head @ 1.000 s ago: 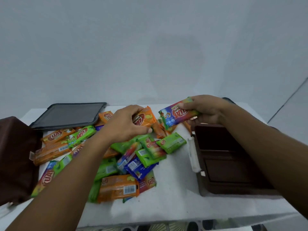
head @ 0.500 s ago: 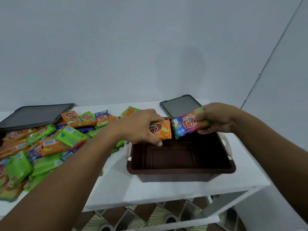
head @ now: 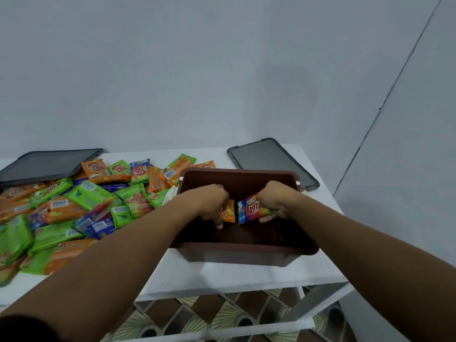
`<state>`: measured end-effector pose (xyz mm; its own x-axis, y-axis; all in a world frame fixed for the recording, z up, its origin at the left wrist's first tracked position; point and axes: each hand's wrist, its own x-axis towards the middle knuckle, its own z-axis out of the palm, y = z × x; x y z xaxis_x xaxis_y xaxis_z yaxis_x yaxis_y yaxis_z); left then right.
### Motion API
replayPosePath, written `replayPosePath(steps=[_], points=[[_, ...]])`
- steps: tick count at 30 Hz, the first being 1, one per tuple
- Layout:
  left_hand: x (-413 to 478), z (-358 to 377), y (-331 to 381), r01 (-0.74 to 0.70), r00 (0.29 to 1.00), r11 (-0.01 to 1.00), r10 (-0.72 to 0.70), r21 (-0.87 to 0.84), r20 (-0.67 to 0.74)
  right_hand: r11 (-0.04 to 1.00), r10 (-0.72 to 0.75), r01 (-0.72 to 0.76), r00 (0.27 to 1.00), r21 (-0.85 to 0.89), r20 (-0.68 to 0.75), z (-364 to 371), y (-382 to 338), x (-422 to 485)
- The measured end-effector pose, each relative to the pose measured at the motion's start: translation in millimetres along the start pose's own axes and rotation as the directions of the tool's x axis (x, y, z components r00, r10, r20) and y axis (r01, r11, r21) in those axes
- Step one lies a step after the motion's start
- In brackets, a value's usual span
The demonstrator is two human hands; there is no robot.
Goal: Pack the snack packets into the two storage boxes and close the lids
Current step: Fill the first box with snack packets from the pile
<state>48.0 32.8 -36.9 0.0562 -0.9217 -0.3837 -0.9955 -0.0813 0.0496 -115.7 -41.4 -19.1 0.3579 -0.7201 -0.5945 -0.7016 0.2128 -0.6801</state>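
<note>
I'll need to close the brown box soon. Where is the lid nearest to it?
In the head view, the dark lid lies flat on the white table at the far right, just behind the right rear corner of the brown box.

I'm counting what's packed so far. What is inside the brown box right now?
Both hands reach inside: the left hand holds an orange packet, the right hand a multicoloured packet. The visible floor of the brown box looks bare; its near wall and the hands hide the rest.
</note>
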Motion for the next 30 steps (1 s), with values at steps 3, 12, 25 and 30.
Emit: replayPosePath(steps=[3,12,25,30], points=[[4.6,5.4,7.6,0.016,0.999,0.996,-0.019,0.089,0.043,0.998,-0.02,0.02,1.0,-0.058,0.004,1.4,1.3,6.9],[10.4,10.9,10.9,0.0,0.997,0.986,-0.013,0.168,0.074,0.712,-0.269,0.104,0.954,-0.695,-0.132,2.4,17.0,15.5],[5.8,7.4,-7.3,0.052,0.999,0.995,-0.051,0.081,-0.01,0.325,-0.293,0.256,0.942,-0.91,0.161,11.7,15.2,27.9],[8.3,10.0,-4.8,0.028,1.0,0.995,-0.029,0.1,0.009,0.27,-0.268,0.255,0.946,-0.929,0.181,13.0,16.5,35.3]])
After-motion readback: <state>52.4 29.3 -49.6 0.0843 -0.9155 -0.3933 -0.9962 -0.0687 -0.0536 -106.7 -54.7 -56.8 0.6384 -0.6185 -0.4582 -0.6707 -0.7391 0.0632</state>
